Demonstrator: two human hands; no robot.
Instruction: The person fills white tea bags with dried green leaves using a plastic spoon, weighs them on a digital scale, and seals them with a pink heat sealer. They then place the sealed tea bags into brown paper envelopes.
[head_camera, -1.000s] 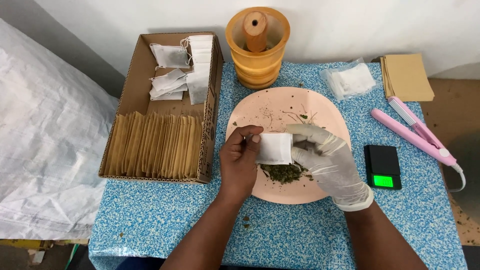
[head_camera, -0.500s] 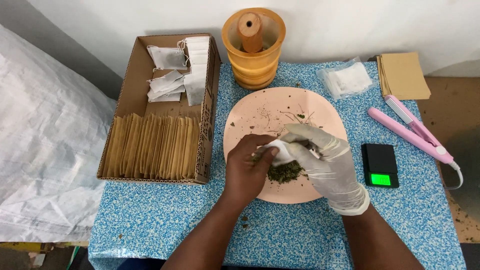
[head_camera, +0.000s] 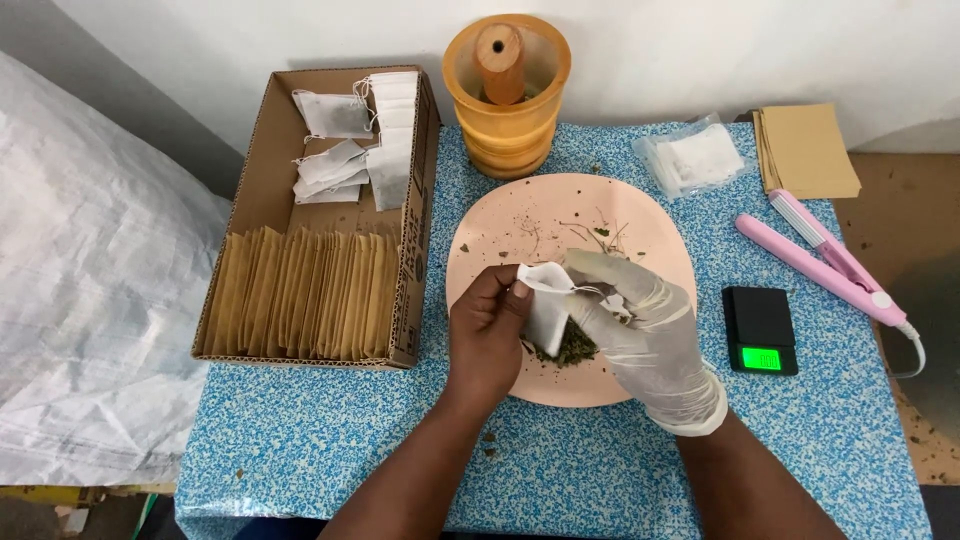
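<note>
At centre frame, over the pink plate (head_camera: 500, 230), we see the left hand (head_camera: 487, 335) and gloved right hand (head_camera: 640, 325) both pinching a white tea bag (head_camera: 548, 305) above dried herbs (head_camera: 572, 349)

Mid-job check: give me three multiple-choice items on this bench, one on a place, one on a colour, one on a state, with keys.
1. Where does the small black scale sit?
A. right of the pink plate
B. inside the cardboard box
C. on the wooden mortar

2. What colour is the flat iron?
A. blue
B. pink
C. black

3. How is the white filter bag held?
A. lying flat in the box
B. by the right hand alone
C. between both hands, above the herbs

Key: 1 A, it sits beside the plate's right rim. 2 B, its body is pink. 3 C, the bare left hand and the gloved right both grip it.
</note>
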